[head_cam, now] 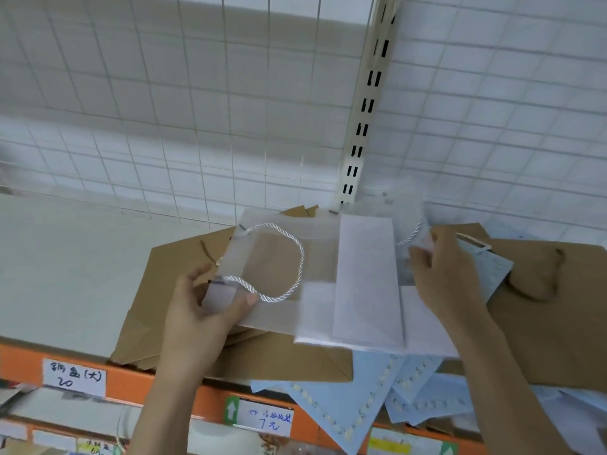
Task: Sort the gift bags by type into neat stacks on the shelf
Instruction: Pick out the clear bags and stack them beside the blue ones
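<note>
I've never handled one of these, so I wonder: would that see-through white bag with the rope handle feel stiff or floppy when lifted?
Probably light and fairly bendy: the translucent bag is a thin flat sheet, and the brown paper bag shows through it. The left hand holds it by one edge, yet it stays flat, so it has some stiffness. Its rope handle lies in a loose loop, likely limp.

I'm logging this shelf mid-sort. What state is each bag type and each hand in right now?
Translucent bag: flat, held at both ends above the pile.
Kraft bags: flat, loosely stacked, unsquared.
Blue bags: jumbled, hanging over the shelf edge.
Left hand: pinches the translucent bag's left end.
Right hand: grips its right end.
</note>
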